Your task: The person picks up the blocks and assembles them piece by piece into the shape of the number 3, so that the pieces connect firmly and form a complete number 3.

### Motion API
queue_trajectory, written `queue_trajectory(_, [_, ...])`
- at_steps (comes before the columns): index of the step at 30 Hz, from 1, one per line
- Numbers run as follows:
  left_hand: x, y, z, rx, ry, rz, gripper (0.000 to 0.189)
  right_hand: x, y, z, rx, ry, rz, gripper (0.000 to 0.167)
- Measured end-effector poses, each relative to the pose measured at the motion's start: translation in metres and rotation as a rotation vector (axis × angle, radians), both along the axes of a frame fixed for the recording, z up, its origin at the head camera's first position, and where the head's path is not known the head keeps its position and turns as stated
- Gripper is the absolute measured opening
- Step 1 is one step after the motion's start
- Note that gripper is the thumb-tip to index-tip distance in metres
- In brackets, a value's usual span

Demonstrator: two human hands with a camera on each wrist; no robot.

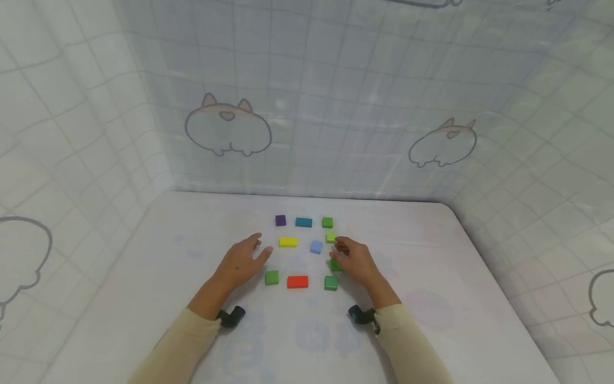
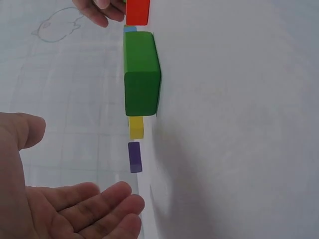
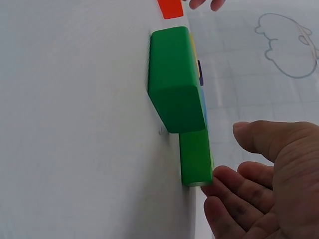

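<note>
My left hand is held over the left part of the block group, thumb and fingers apart, with nothing in its grasp. The yellow block lies just right of its fingertips; a green block is below its thumb. On the other side, my right hand has loosely bent fingers and holds nothing. It is beside the lime block and partly covers a green block in the head view. A light blue block lies between the hands, and a red block lies nearer me.
Along the far side lie a purple block, a teal block and another green block. A darker green block lies right of the red one. Grid-patterned curtains surround the white table.
</note>
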State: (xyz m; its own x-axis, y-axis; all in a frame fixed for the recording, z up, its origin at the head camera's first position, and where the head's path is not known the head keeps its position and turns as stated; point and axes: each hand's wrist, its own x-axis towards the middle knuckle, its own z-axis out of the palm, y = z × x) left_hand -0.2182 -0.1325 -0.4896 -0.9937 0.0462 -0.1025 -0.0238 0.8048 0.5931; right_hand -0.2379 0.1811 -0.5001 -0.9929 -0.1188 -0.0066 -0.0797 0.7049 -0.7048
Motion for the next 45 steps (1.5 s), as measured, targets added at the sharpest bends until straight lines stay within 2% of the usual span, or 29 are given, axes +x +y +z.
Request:
queue_trajectory(9, [-0.006,0.004,0.002,0.032,-0.013,-0.030,0.073,-0.007,-0.005,0.001,0.033,-0.035,0.023,0.049])
queue_trajectory(15, [-0.011,0.007,0.001,0.038,-0.030,-0.033,0.070,-0.010,-0.009,0.002,0.031,-0.032,0.069,0.048])
queue_trajectory(20, [-0.014,0.009,0.000,0.032,-0.014,-0.050,0.066,-0.013,-0.011,0.001,0.058,-0.044,0.071,0.048])
queue_trajectory(26, [-0.018,0.013,-0.003,0.047,0.001,-0.091,0.063,-0.015,-0.012,0.001,0.084,-0.024,0.072,0.046])
queue_trajectory(33, [-0.024,0.014,-0.006,0.083,-0.034,-0.120,0.063,-0.018,-0.015,0.003,0.104,-0.016,0.105,0.046])
queue_trajectory(37, [-0.028,0.015,-0.006,0.081,-0.019,-0.144,0.060,-0.019,-0.017,0.005,0.104,-0.020,0.103,0.047])
queue_trajectory(45, [-0.035,0.018,-0.006,0.068,-0.025,-0.149,0.058,-0.024,-0.020,0.001,0.131,0.012,0.111,0.048])
